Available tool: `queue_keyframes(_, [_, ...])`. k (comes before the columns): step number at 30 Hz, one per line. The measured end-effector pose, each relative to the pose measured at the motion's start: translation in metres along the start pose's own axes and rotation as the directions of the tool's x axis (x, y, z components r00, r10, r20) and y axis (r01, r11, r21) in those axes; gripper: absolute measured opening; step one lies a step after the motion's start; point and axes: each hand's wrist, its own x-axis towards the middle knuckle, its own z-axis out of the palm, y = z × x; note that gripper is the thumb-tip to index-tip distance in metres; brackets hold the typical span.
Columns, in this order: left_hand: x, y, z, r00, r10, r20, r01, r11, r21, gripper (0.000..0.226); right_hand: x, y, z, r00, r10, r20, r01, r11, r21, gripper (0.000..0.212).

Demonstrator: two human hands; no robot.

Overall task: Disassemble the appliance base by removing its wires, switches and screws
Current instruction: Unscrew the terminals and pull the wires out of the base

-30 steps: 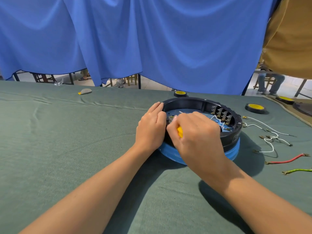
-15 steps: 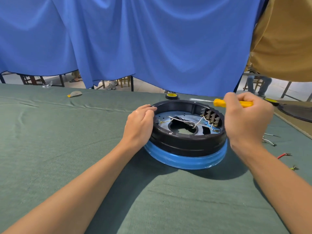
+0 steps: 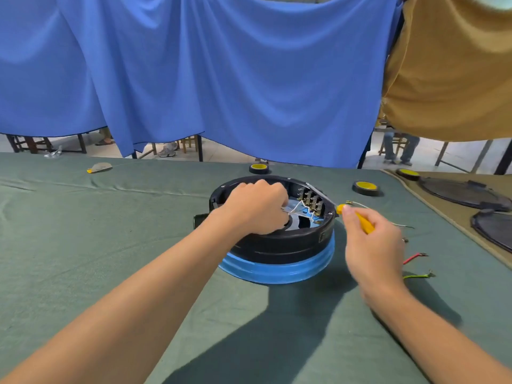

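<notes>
Since the earlier frame the left hand point(image 3: 256, 207) has left the outer rim and reached inside the round black plastic appliance base with a blue lower band point(image 3: 277, 245). The base sits mid-table on the green cloth-covered table point(image 3: 110, 245). The hand's fingers are curled closed on the thin white wires point(image 3: 297, 207), which draw together at its fingertips. The right hand point(image 3: 371, 245) has dropped beside the base's right rim. Its fingers are wrapped round the yellow-handled screwdriver point(image 3: 360, 220), whose metal shaft slants over the rim towards the row of metal-tabbed switches point(image 3: 311, 200). The left palm hides much of the base's interior, the screwdriver tip is hard to make out, and the right hand covers part of the loose wires lying on the cloth.
</notes>
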Motion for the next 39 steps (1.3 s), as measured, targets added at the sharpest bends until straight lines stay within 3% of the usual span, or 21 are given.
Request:
queue_keyframes(5, [0.026,0.003,0.014,0.989,-0.050,0.139,0.049,0.999,0.005,0.033,-0.014,-0.002,0.001,0.991,-0.130,-0.017,0.130,0.992,-0.002,0.022])
queue_keyframes(14, [0.027,-0.004,0.016,0.997,-0.047,-0.055,0.052,0.992,0.112,0.018,-0.011,0.000,0.001,0.989,-0.141,-0.049,0.142,0.990,0.016,0.023])
queue_keyframes(20, [0.025,-0.007,-0.008,0.995,-0.008,-0.099,0.030,0.974,0.223,0.015,-0.011,-0.001,0.000,0.989,-0.134,-0.063,0.135,0.991,0.023,0.021])
queue_keyframes(28, [0.021,-0.010,-0.026,0.986,-0.010,-0.166,0.050,0.970,0.238,0.016,-0.008,0.000,-0.003,0.988,-0.130,-0.084,0.132,0.991,0.019,0.018])
queue_keyframes(33, [0.015,-0.004,-0.029,0.981,-0.002,-0.196,0.039,0.982,0.185,0.020,0.005,-0.001,-0.012,0.993,0.003,-0.121,0.008,0.996,0.091,0.026])
queue_keyframes(39, [0.012,0.035,-0.025,0.958,0.078,-0.277,-0.045,0.991,0.124,0.026,0.039,-0.009,-0.046,0.961,0.269,-0.060,-0.225,0.892,0.393,0.028])
